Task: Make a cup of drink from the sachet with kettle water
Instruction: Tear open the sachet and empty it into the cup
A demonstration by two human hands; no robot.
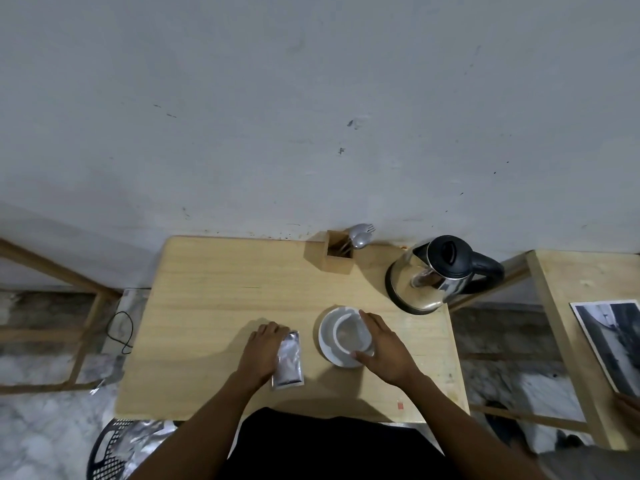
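A silver sachet (289, 362) lies flat on the wooden table (214, 306), near its front edge. My left hand (264, 351) rests on the sachet's left edge, fingers curled over its top corner. A white cup (349, 336) stands on a white saucer (327, 336) to the right of the sachet. My right hand (384, 348) wraps around the cup's right side, thumb at the near rim and fingers at the far rim. A steel kettle (436, 275) with a black lid and handle stands at the table's far right corner.
A wooden holder (334, 254) with a spoon and a fork sits at the back edge against the grey wall. A second wooden table (561, 306) with a black-and-white print (613, 341) is on the right. A black perforated basket (114, 448) stands on the floor at lower left.
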